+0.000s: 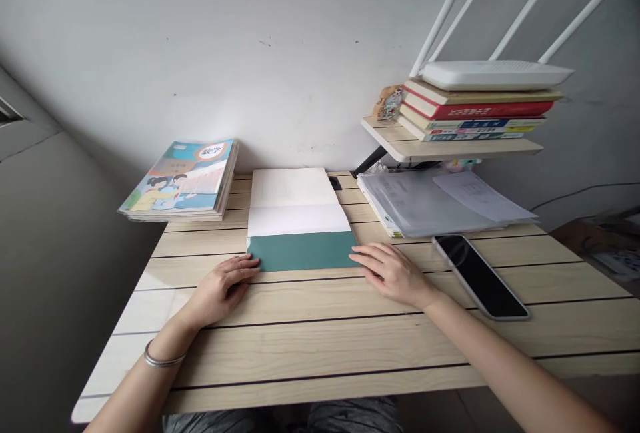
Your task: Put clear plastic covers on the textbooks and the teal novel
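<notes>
A white sheet or opened booklet (297, 201) with a dark green band (305, 251) along its near edge lies flat on the slatted wooden table (300, 346). My left hand (220, 286) rests at the band's left end, fingertips on its near corner, fingers stretched out. At the right end, the fingertips of my right hand (393, 274) touch the band's edge, fingers spread. Neither hand grips anything. A silver bracelet (163, 356) circles my left wrist.
Stacked books (185, 176) stand at the back left. A phone (480, 276) lies right of my right hand, before folders and papers (415, 200). Above them, a small shelf (450, 148) holds books (480, 111) and a white router (495, 75). A wall rises behind.
</notes>
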`<action>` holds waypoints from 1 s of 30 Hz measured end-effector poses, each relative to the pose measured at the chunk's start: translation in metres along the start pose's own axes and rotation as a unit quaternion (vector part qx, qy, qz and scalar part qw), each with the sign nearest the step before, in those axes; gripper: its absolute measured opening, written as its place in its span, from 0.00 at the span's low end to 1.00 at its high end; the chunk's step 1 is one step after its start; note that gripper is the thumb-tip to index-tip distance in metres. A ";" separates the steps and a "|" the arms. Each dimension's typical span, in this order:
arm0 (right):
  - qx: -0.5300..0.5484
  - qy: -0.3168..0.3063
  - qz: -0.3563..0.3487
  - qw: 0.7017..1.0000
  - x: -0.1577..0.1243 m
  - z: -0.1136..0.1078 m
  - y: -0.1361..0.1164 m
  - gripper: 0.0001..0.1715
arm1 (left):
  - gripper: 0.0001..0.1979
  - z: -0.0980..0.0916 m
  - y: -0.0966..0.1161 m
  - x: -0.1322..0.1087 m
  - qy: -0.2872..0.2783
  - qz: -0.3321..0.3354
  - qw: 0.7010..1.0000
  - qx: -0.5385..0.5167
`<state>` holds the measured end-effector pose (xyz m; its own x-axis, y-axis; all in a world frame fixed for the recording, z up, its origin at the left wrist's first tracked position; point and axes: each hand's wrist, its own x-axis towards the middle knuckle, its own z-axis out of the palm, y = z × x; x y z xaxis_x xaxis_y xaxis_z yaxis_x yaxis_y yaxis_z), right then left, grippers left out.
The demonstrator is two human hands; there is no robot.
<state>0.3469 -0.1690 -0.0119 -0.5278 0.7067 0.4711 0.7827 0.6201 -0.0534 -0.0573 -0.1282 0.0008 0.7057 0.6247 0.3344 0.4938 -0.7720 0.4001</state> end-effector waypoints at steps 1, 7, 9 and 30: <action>0.011 0.001 0.007 1.000 0.000 0.000 -0.001 0.19 | 0.18 0.000 0.000 0.000 0.001 -0.002 1.000 0.000; 0.070 0.027 0.055 0.996 0.003 0.009 -0.007 0.10 | 0.19 0.003 -0.002 -0.003 0.017 -0.008 1.000 0.013; 0.084 0.039 0.069 0.993 0.002 0.013 -0.007 0.09 | 0.19 0.004 -0.002 -0.003 0.025 -0.011 0.999 0.017; 0.158 0.059 0.173 0.970 0.016 0.017 -0.019 0.16 | 0.07 0.011 0.005 0.006 0.072 -0.113 0.991 -0.011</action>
<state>0.3181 -0.1634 -0.0187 -0.1957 0.8585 0.4740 0.7566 0.4397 -0.4839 -0.0450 -0.1299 -0.0043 0.4977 0.7926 0.3522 0.6183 -0.6090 0.4968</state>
